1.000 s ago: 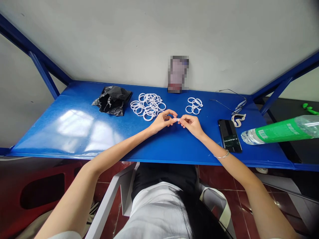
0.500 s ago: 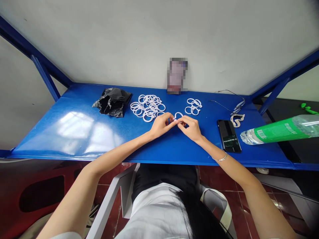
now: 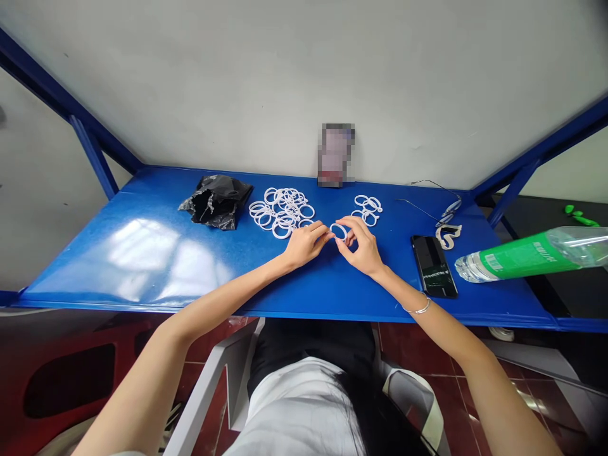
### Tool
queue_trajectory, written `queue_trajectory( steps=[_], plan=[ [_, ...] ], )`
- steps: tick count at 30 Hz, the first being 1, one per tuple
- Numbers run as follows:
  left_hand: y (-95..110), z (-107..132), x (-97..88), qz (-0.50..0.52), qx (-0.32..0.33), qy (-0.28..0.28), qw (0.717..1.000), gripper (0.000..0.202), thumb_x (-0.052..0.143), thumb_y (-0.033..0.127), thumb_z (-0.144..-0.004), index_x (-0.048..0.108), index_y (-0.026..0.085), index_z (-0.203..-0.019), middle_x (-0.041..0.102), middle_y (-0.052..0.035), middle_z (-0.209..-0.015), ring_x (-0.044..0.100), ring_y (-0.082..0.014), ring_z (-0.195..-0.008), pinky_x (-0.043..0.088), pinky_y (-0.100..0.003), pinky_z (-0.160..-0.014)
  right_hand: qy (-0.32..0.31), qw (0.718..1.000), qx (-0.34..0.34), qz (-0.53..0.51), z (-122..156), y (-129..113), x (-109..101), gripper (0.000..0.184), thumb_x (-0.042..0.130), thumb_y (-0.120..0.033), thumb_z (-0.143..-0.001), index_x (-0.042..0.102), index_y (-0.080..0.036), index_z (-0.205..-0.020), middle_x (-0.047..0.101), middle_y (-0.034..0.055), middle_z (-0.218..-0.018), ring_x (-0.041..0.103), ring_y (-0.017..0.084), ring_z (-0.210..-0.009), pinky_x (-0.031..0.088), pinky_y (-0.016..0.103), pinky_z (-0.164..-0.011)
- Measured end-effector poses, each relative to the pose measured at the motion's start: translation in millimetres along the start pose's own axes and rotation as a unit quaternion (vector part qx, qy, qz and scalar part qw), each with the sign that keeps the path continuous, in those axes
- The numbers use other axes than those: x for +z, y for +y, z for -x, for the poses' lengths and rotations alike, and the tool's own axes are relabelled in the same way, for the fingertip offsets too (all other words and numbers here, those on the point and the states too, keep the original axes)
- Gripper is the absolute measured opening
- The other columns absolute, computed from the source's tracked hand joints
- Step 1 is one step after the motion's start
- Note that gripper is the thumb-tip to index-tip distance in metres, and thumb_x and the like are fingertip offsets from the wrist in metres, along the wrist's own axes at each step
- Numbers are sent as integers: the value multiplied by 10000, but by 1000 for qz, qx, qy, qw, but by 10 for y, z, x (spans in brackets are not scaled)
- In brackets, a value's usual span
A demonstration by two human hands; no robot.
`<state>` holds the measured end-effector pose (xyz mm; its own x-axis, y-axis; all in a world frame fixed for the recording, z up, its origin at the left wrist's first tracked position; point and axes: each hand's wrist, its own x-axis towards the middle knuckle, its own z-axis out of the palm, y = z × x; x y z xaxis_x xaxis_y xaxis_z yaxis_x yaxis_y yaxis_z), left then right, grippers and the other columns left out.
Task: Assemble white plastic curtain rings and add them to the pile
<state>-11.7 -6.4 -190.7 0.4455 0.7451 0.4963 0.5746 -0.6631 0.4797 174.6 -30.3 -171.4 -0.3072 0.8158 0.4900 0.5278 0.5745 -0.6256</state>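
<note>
Both hands meet over the middle of the blue table [image 3: 142, 253]. My left hand [image 3: 304, 243] and my right hand [image 3: 362, 246] pinch one white plastic ring [image 3: 339, 231] between their fingertips, each holding a side of it. A large heap of white rings [image 3: 282, 210] lies just behind my left hand. A smaller group of rings [image 3: 367, 208] lies behind my right hand.
A crumpled black plastic bag [image 3: 215, 200] sits at the back left. A dark phone [image 3: 434, 265], a white heart-shaped piece [image 3: 448, 235] and wire glasses [image 3: 439, 204] lie to the right. A green-labelled water bottle [image 3: 527, 254] lies at the right edge. A blurred card [image 3: 335, 155] leans on the wall.
The ring was squeezed small between the fingertips; now it shows as a full loop held between both hands. The hands moved slightly away from me, toward the ring piles.
</note>
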Motion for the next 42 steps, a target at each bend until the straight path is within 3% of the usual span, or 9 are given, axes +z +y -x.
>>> queue_trajectory(
  steps=[4, 16, 29, 36, 42],
  plan=[
    [-9, 4, 5, 4, 2, -8, 1000, 434, 316, 429, -998, 604, 164, -809, 582, -40, -729, 492, -110, -571, 297, -229, -533, -35, 999, 13, -22, -4, 35, 12, 361, 556, -259, -873, 526, -225, -1231, 588, 104, -1242, 571, 108, -603, 544, 292, -620],
    [-41, 7, 17, 8, -12, -14, 1000, 374, 387, 408, -980, 634, 174, -824, 646, -53, -751, 548, -121, -604, 308, -226, -544, -74, 995, 27, -56, -17, 104, 25, 319, 560, -358, -900, 568, -239, -1196, 571, 95, -1187, 551, 112, -633, 536, 289, -622],
    [-57, 8, 8, -6, 16, 3, 1000, 349, 423, 374, -964, 635, 174, -773, 612, -35, -661, 475, -99, -520, 288, -226, -523, -39, 999, 10, 9, 9, 50, 20, 301, 586, -368, -890, 591, -256, -1169, 576, 87, -1173, 535, 95, -553, 513, 277, -551],
    [-34, 1, -12, -59, 43, 16, 997, 426, 328, 428, -999, 668, 172, -1020, 655, -59, -761, 521, -98, -535, 319, -224, -516, 21, 995, -6, 97, 5, 11, -23, 272, 599, -371, -882, 638, -263, -1129, 606, 93, -1137, 509, 87, -509, 500, 274, -511],
    [-11, 0, -7, -65, 44, 35, 996, 426, 318, 424, -1006, 670, 186, -1042, 654, -57, -782, 521, -89, -513, 302, -226, -507, 26, 992, -9, 126, 9, 55, -30, 290, 592, -389, -886, 647, -257, -1139, 598, 104, -1133, 537, 108, -558, 479, 283, -530]
  ],
)
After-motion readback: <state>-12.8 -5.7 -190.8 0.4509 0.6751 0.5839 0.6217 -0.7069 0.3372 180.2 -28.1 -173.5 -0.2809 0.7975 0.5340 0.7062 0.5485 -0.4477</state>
